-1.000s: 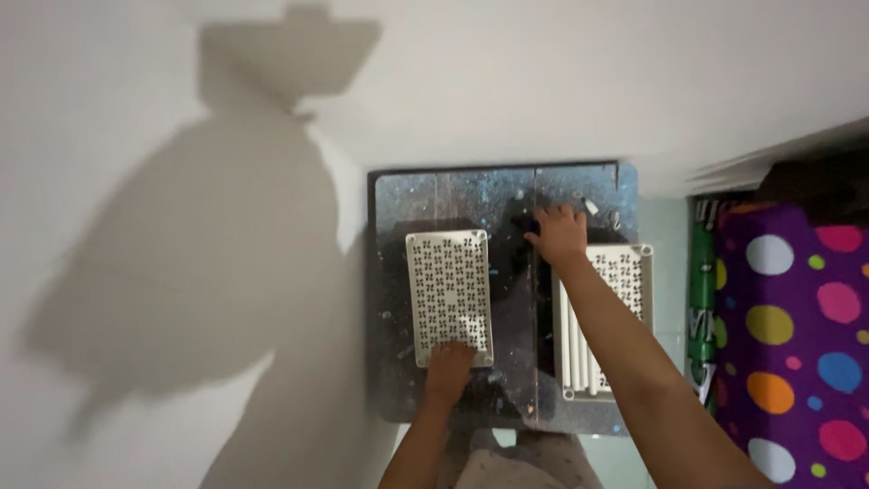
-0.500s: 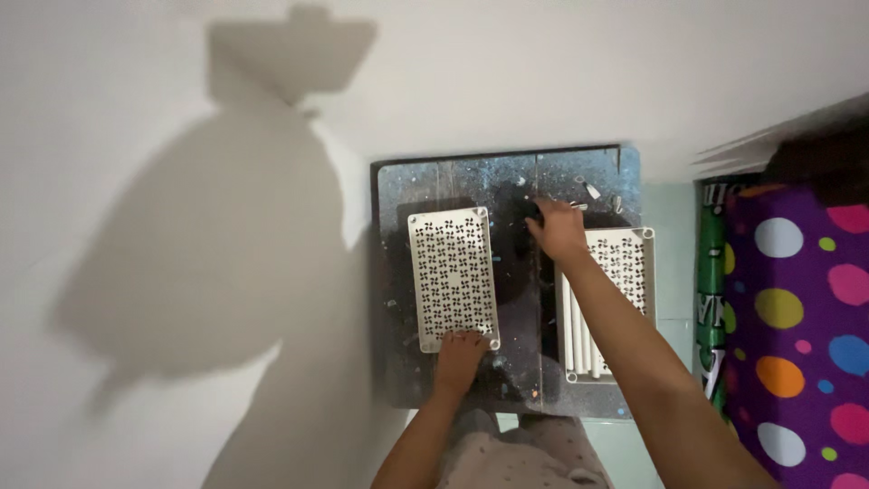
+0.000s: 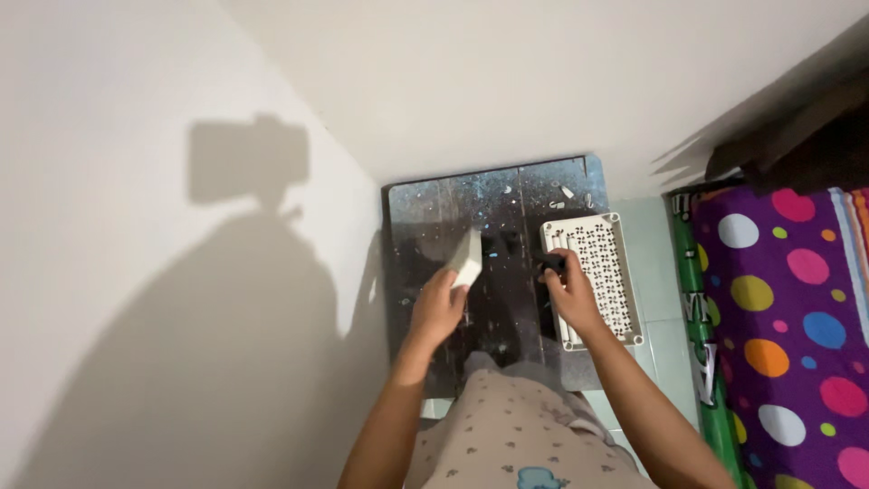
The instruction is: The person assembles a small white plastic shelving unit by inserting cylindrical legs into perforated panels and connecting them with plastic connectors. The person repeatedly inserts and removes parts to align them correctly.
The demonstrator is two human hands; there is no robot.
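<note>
Nearest you, your lap w/ pale printed fabric (image 3: 507, 426) filled the bottom of the view, both forearms reaching fwd over it.

Your left hand (image 3: 437, 308) was clenched around one end of a white perforated panel (image 3: 467, 258), lifted off the surface and tilted so you saw it nearly edge-on, prob. so its underside or edge could be got at. Fingers wrapped its lower end; the top poked up free.

Your right hand (image 3: 570, 292) rested on the left edge of a second white perforated tray (image 3: 597, 276), which lay flat. Fingertips pinched a small dark object (image 3: 549, 263) right at that edge. Too small to tell what it was. The hand seemed to steady the tray at the same time.

Both pieces sat over a dark speckled board (image 3: 507, 195) on the floor, w/ a few small white bits scattered near its far edge, likely kept there as a work surface.

To the right, a purple polka-dot cloth (image 3: 787, 317) w/ a green strip beside it. Beyond & left, a plain white wall (image 3: 136, 226) carrying your shadow.
</note>
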